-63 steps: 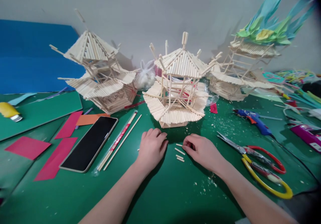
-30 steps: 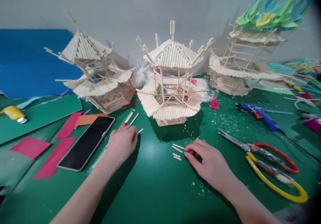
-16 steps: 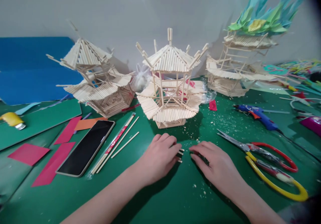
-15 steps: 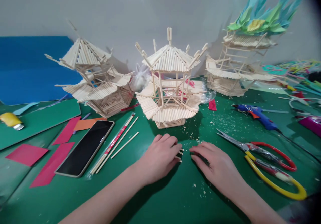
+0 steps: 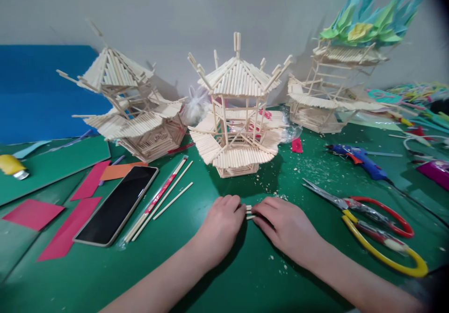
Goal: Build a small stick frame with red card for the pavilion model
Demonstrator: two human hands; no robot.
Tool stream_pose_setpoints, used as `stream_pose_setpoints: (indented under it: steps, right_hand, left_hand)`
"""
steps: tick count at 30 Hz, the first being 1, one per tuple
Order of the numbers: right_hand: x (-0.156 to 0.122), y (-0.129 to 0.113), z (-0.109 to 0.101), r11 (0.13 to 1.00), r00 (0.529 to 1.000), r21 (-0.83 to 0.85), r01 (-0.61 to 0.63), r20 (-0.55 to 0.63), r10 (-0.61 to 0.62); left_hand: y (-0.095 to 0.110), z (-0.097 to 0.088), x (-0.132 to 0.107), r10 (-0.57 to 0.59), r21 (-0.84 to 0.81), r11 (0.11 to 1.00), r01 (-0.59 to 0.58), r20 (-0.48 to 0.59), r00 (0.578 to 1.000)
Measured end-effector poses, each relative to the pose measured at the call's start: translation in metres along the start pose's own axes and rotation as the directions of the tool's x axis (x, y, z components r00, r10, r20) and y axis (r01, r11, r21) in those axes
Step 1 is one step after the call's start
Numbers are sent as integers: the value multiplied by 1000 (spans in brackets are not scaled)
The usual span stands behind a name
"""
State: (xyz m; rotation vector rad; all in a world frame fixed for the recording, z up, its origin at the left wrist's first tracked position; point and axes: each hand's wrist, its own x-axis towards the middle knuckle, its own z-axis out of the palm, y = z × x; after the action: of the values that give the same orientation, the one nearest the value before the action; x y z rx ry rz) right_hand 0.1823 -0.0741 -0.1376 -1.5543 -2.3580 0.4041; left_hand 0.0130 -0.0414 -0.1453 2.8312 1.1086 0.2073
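Note:
Low over the green table, my left hand (image 5: 221, 226) is closed around a few short wooden sticks (image 5: 249, 208), whose ends show between my hands. From the other side, my right hand (image 5: 286, 223) has its fingers bent and pressed to the right ends of the same sticks. Most of their length is hidden by my fingers. Just beyond my hands stands a wooden-stick pavilion model (image 5: 242, 156), upright, with a pointed roof. Scissors (image 5: 345, 205) with red and yellow handles lie to the right of my right hand.
A phone (image 5: 117, 205), loose sticks (image 5: 173, 200) and red paper pieces (image 5: 33, 214) lie at left. Another stick pavilion (image 5: 147, 130) leans behind them. At right are a blue glue gun (image 5: 361, 161) and a stick tower (image 5: 315, 109) topped with folded paper.
My hands have come closer together, the right one moving left until its fingers meet the sticks' ends. The gap between the hands has narrowed. The view has shifted slightly.

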Motion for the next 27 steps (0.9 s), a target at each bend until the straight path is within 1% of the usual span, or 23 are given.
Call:
stream_pose_setpoints:
  steps: [4,6,9,12,17,23,27]
  right_hand:
    - [7,1,1,997,999,-69,29,22,-27]
    - [8,2,0,997,999,-75,31,27,-29]
    - [9,4,-2,997,998,-70,43,38,-40]
    - [8,3,-4,997,997,-63,47,57,-43]
    - [2,-1,-6,997,996,-79,10,86,-3]
    - [4,-1,-7,999,995,-43,-1,101,6]
    - [6,-1,-10,1000,993,-12,19,117,-18]
  left_hand:
    - [4,2,-2,-58,10,998,58,-12,998]
    - [4,1,-1,-103,-17,995,103,-8,995]
    - [2,-2,2,-163,-74,984,164,26,986]
    - [1,-3,4,-174,-75,981,177,38,984]
    - [3,-2,3,-189,-45,981,191,43,981]
    - [5,-10,-1,-286,-86,952,293,78,955]
    - [3,-15,-4,-359,-171,909,380,145,922]
